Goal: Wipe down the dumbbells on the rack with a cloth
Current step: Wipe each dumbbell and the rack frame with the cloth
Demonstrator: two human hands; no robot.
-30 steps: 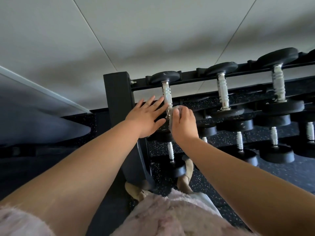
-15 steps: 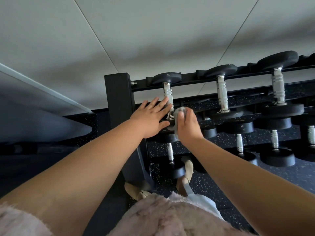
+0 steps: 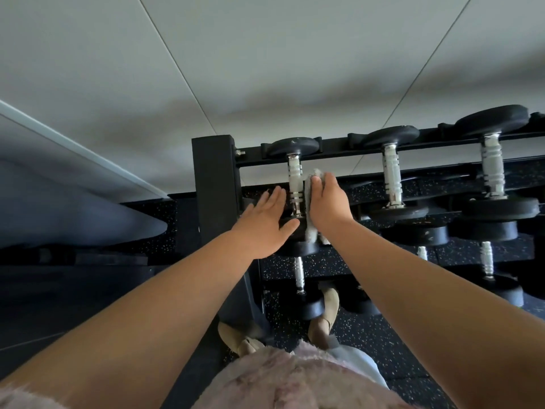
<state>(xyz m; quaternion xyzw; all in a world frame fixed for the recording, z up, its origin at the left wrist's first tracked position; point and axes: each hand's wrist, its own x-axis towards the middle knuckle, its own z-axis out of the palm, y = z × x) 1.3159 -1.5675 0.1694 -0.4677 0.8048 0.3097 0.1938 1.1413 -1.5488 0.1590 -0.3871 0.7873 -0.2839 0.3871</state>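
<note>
— Where's the left hand (image 3: pixel 265 224)?
— Just left of the end dumbbell (image 3: pixel 295 178), fingers straight and spread, palm on its near black head.
— And the cloth (image 3: pixel 310 228)?
— Pale grey, fluffy, bunched against the right side of its ridged silver handle, held there by the right hand (image 3: pixel 328 202).

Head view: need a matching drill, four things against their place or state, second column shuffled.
Things:
1. left hand
2. right hand
3. cloth
4. rack post

Places or states:
A. black, upright, left of the top row
B. pale grey, against the handle of the leftmost dumbbell, on its right side
C. flat, fingers straight, at that dumbbell's near end
D. holds the cloth

Pairs: 1-C, 2-D, 3-B, 4-A
</note>
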